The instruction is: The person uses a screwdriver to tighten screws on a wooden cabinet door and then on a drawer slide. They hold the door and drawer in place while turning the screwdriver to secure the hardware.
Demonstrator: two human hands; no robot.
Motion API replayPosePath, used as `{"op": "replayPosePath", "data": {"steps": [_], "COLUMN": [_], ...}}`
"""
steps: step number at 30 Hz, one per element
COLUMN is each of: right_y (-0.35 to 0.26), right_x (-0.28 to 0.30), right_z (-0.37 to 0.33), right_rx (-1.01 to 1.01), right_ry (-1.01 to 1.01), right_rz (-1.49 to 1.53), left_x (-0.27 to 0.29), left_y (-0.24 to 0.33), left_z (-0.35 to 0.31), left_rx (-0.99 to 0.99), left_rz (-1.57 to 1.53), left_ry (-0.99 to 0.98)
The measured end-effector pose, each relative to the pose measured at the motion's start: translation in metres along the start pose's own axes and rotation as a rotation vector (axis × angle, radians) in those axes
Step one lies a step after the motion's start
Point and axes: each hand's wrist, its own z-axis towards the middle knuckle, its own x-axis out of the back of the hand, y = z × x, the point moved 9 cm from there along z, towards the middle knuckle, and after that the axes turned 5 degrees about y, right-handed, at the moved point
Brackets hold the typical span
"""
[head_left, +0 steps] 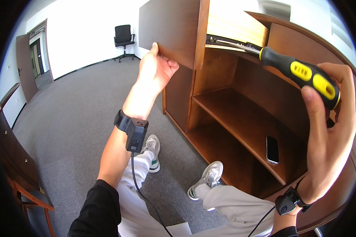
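Note:
My right hand (331, 114) is wrapped round the black and yellow handle of a screwdriver (304, 75). Its long metal shaft points left, and the tip lies by a black metal slide (251, 46) under a pale wooden drawer side (235, 25). From below, my left hand (157, 72) grips the lower edge of a brown drawer front (172, 29), thumb on its outer face and fingers curled at the edge. The drawer front stands out from the brown wooden cabinet (213, 73). Whether the tip touches a screw is too small to tell.
A phone (272, 149) lies on the cabinet's middle shelf (241, 110). Grey carpet (79, 118) spreads to the left, with a black office chair (124, 39) by the far wall and an open door (27, 65). Brown wooden furniture (17, 158) stands at the left edge. Cables hang from both wrists.

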Motion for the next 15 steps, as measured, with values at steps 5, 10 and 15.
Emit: {"op": "replayPosePath", "data": {"steps": [5,10,15], "right_y": [0.020,-0.013,-0.006], "right_x": [-0.010,0.000,0.000], "right_z": [-0.002,-0.003,-0.005], "right_rx": [-0.274,0.072,-0.051], "right_ry": [-0.138,0.019,0.032], "right_rz": [-0.022,0.127,0.189], "left_x": [0.001,0.000,0.001], "left_y": [-0.001,-0.001,-0.002], "left_z": [-0.001,-0.001,0.000], "left_rx": [0.001,0.009,0.008], "left_rz": [-0.009,-0.010,-0.003], "left_ry": [0.016,0.006,0.002]}}
